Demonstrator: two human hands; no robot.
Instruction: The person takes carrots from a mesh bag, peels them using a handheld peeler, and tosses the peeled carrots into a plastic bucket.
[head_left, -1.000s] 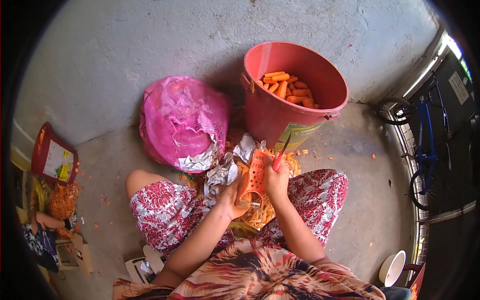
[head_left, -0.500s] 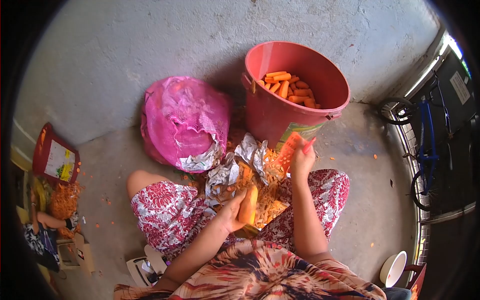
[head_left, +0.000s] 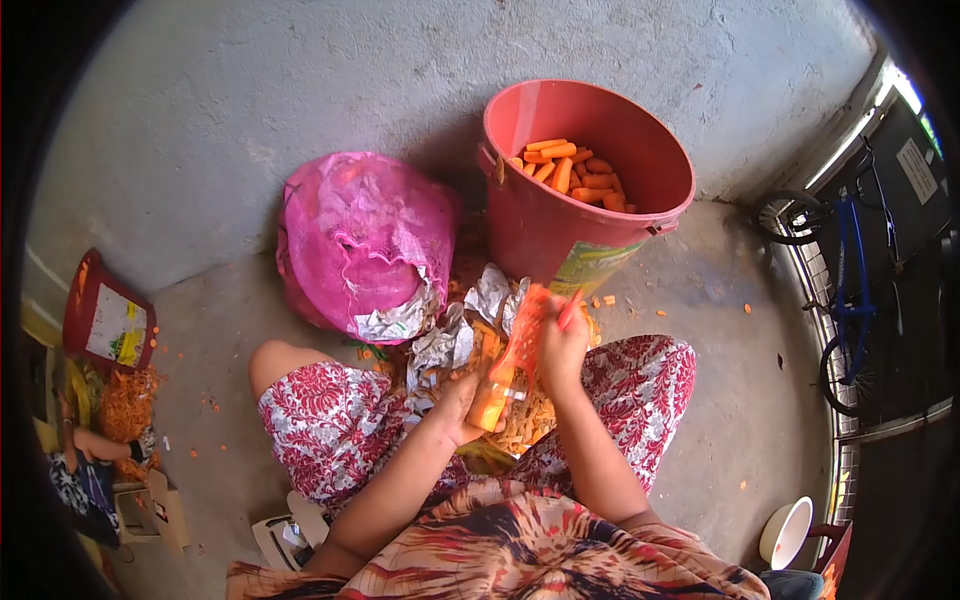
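My left hand is wrapped round a carrot low between my knees. An orange peeler with holes in its body is gripped in my right hand, its blade end against the carrot. The same hand also holds a red-handled tool, whose far end I cannot make out. Below and around both hands lie carrot peelings and crumpled paper.
A red bucket with several carrots stands ahead, beside a pink mesh sack. At far left are a second red bucket and another person's leg. A white bowl sits lower right, a blue bicycle right.
My right hand moved away from the carrot to the upper right, then came back with the peeler onto it. The carrot stays in my left hand.
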